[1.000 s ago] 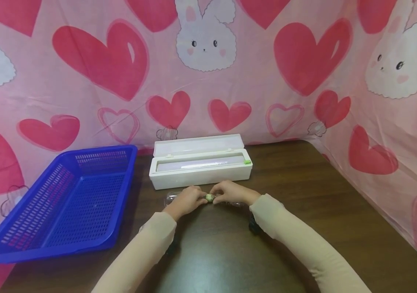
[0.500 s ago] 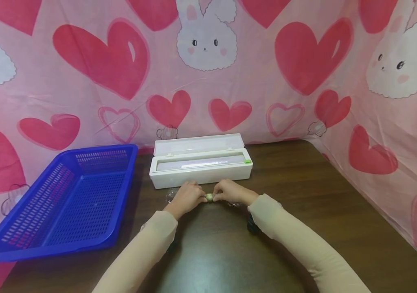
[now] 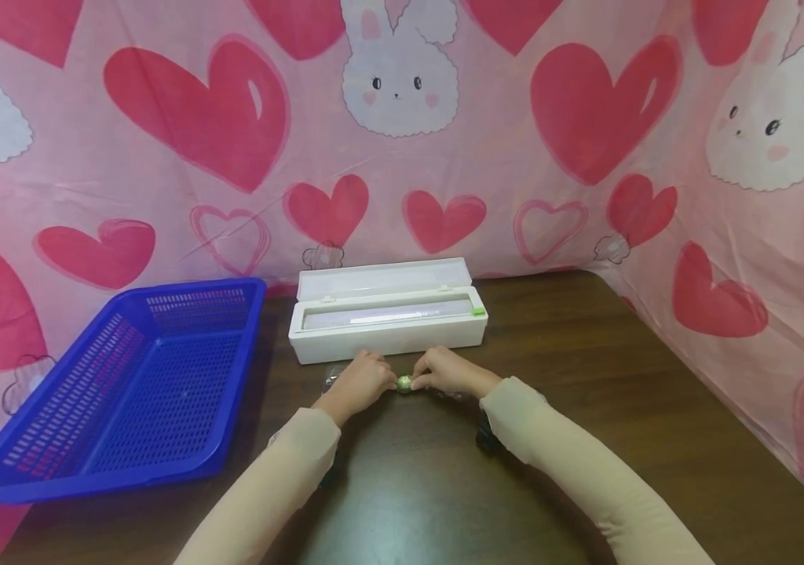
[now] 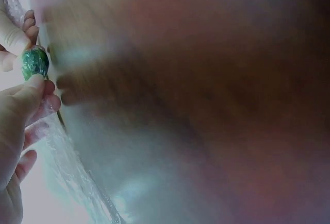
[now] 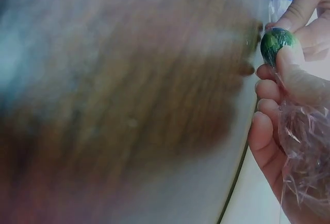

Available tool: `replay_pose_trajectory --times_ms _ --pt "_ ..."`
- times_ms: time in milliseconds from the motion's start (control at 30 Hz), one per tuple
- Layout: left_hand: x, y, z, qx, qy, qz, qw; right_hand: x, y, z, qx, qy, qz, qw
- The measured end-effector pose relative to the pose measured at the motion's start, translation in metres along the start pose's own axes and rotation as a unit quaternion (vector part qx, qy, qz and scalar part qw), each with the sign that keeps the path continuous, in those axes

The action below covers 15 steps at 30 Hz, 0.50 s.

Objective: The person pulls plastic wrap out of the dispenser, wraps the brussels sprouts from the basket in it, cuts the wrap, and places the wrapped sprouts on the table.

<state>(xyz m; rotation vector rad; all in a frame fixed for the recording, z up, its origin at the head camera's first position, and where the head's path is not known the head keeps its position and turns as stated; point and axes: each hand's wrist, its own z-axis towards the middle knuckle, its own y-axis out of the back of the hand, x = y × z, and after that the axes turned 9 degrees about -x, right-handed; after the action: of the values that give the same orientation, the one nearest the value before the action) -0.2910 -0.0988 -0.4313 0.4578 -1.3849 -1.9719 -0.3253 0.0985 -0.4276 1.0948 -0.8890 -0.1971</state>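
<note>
A pink cloth printed with red hearts and white rabbits [image 3: 402, 157] hangs behind the far edge and along the right edge of a dark wooden table [image 3: 586, 408]. At the table's left edge sits a blue perforated plastic basket [image 3: 126, 384], tilted a little over that edge. Along the middle of the far edge stands a white cling-film dispenser box [image 3: 386, 322] with its lid folded back and a small green tab at its right end.

Just in front of the box, the person's two forearms in beige sleeves [image 3: 571, 463] meet. The left hand [image 3: 358, 383] and the right hand [image 3: 448, 371] face each other, near the middle of the table, with a small round green ball [image 3: 404, 383] between their fingertips. Both hands pinch it: the left thumb and fingers are curled against its left side, the right thumb and fingers against its right side. The ball is wrapped in clear cling film [image 5: 304, 152], glossy over the green, and the loose crinkled film trails from the right hand's palm and also past the left hand's fingers. The ball sits low over the tabletop; whether it touches the wood cannot be told.
</note>
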Motion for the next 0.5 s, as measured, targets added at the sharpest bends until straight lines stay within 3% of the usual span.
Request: replay_pose_trajectory --times_ms 233,400,500 --pt "0.000 0.003 -0.006 -0.018 0.020 -0.004 0.9996 -0.001 -0.002 -0.004 -0.004 -0.034 0.019 0.999" --pt "-0.007 0.009 -0.010 -0.066 0.064 -0.028 0.9954 0.004 0.000 -0.010 -0.003 -0.071 0.036 0.997" --pt "-0.014 0.013 -0.013 -0.067 0.100 -0.064 0.9907 0.008 0.000 -0.012 -0.006 -0.083 0.051 0.995"
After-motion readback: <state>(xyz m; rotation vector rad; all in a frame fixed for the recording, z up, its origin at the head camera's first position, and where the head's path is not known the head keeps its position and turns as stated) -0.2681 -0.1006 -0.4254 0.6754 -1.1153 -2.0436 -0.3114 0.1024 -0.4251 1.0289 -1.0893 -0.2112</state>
